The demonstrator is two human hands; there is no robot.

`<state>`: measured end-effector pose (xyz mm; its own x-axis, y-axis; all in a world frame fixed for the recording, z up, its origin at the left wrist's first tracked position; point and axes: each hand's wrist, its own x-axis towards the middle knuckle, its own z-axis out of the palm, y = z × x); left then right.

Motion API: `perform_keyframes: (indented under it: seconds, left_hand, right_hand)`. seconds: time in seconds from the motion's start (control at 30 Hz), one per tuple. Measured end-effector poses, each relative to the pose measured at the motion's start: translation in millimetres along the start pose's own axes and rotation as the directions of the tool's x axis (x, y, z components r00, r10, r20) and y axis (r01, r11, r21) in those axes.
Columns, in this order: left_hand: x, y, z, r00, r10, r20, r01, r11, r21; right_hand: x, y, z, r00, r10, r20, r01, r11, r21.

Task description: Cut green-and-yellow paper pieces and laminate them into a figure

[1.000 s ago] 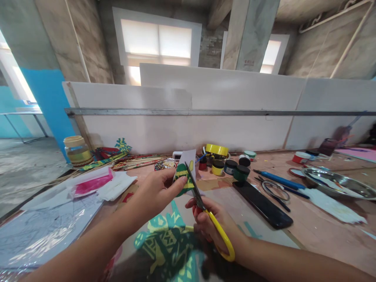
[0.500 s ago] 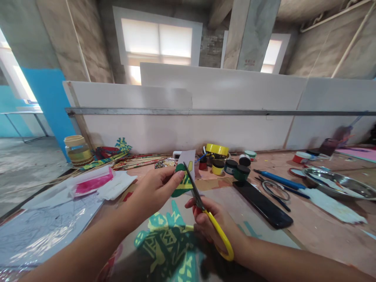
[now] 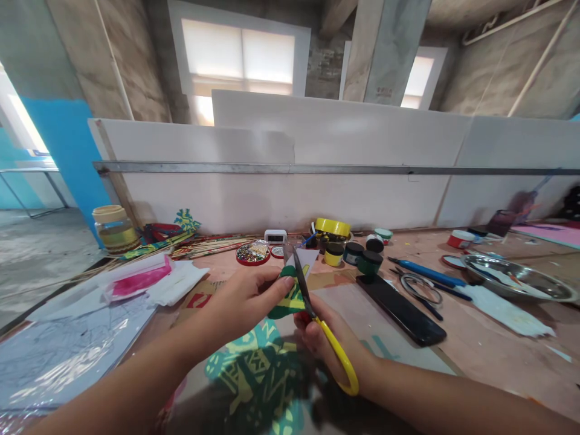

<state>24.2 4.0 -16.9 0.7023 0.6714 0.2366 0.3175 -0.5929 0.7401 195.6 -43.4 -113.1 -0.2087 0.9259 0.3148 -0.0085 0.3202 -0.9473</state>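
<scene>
Indoors, concrete pillar (image 3: 393,51) beyond a cluttered pinkish table (image 3: 492,365), hands (image 3: 254,295) around green paper (image 3: 295,297) (left), scissors (image 3: 324,330) (right).

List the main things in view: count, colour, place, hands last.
Scissors: 1, yellow-handled, centre
Painted paper: 1, green and yellow, centre
Painted design: 1, green and yellow, front
Phone: 1, black, right
Paint jars: several, mixed, back
Tape-like ring: 1, yellow, back
Round tray: 1, red-rimmed, back
Lidded jar: 1, tan lid, left
Metal dish: 1, silver, right
Boards: several, white, background
Left hand: 1, bare, holding paper
Right hand: 1, bare, holding scissors
</scene>
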Motion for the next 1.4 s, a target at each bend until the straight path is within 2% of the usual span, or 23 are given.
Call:
perform_keyframes:
  seconds: [0.47, 0.7, 0.97, 1.4]
  left_hand:
    - [2.3, -3.2, 0.0, 0.999, -0.023, 0.039, 0.023, 1.0, -0.002]
    - [2.0, -1.3, -1.3, 0.999, -0.024, 0.027, 0.024, 1.0, 0.012]
    - [3.6, -5.2, -3.4, 0.999, 0.046, 0.017, -0.046, 0.998, -0.03]
    - [3.8, 0.0, -6.2, 0.996, 0.091, -0.023, -0.088, 0.991, 0.104]
  right_hand:
    - [-0.9, 4.2, 0.2, 0.999, 0.038, -0.024, -0.036, 0.995, 0.098]
    - [0.3, 6.0, -1.8, 1.0, 0.027, -0.002, -0.027, 0.997, 0.074]
    - [2.1, 6.6, -3.6, 1.0, 0.02, 0.005, -0.021, 0.997, 0.071]
    - [0.6, -0.5, -0.4, 0.999, 0.024, -0.027, -0.023, 0.999, 0.04]
